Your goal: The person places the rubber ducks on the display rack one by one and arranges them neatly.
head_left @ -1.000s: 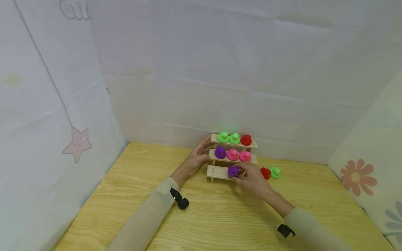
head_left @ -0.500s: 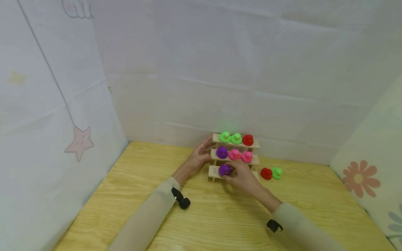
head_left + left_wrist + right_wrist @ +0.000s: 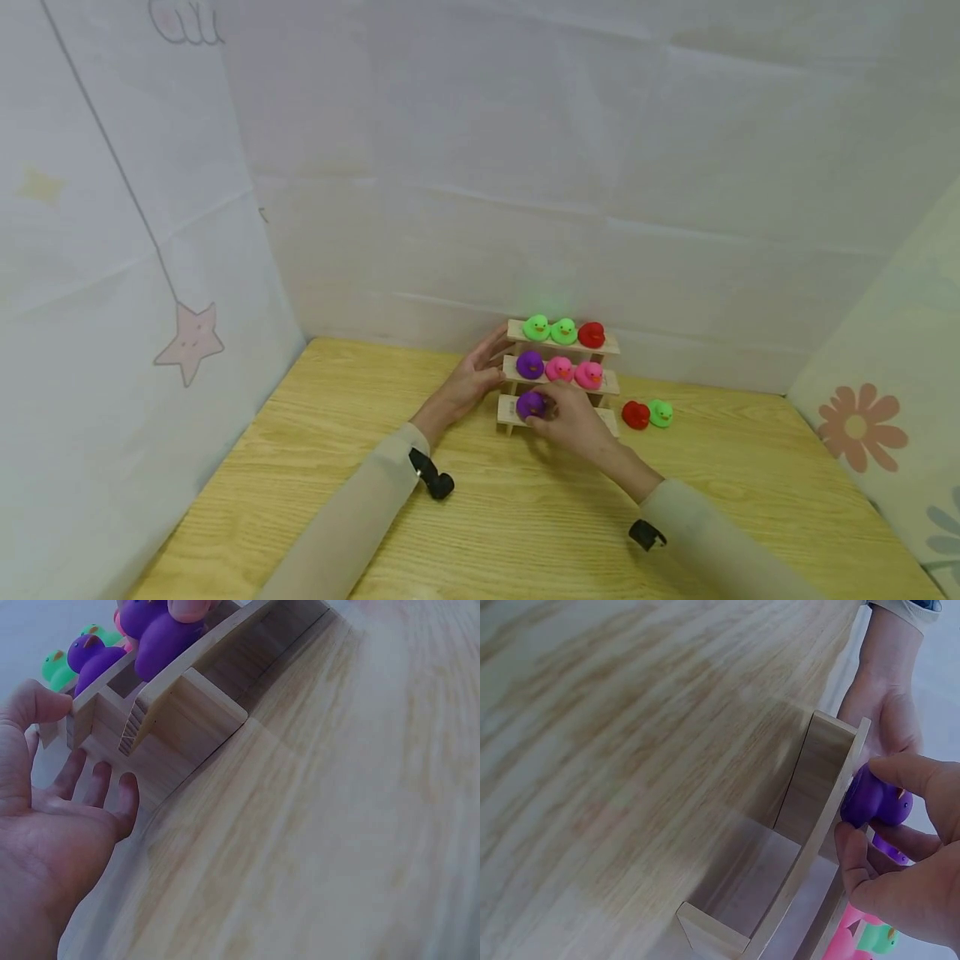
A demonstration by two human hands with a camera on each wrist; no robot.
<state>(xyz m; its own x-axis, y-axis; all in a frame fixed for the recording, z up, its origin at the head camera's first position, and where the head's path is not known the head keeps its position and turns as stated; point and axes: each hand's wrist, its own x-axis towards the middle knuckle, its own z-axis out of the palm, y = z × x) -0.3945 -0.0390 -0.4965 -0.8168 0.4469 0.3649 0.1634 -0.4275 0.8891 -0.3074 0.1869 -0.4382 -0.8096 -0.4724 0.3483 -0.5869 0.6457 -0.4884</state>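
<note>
A three-tier wooden step shelf [image 3: 510, 409] stands on the table by the back wall. My right hand [image 3: 573, 418] pinches a purple rubber duck [image 3: 529, 405] between thumb and fingers at the left end of the bottom step. In the right wrist view this purple duck [image 3: 874, 799] sits on or just at the step's surface. My left hand [image 3: 471, 385] rests against the shelf's left side; in the left wrist view the thumb touches the middle step's end and the other fingers bend loosely beside the side panel.
On the top step are two green ducks [image 3: 550, 329] and a red duck [image 3: 592, 335]. The middle step bears a purple duck [image 3: 530, 365] and two pink ducks [image 3: 574, 372]. Right of the shelf, a red duck [image 3: 636, 415] and a green duck [image 3: 661, 413] lie on the table [image 3: 480, 533].
My right hand has moved left along the bottom step with the purple duck, from near its middle to its left end. The left hand stays at the shelf's side.
</note>
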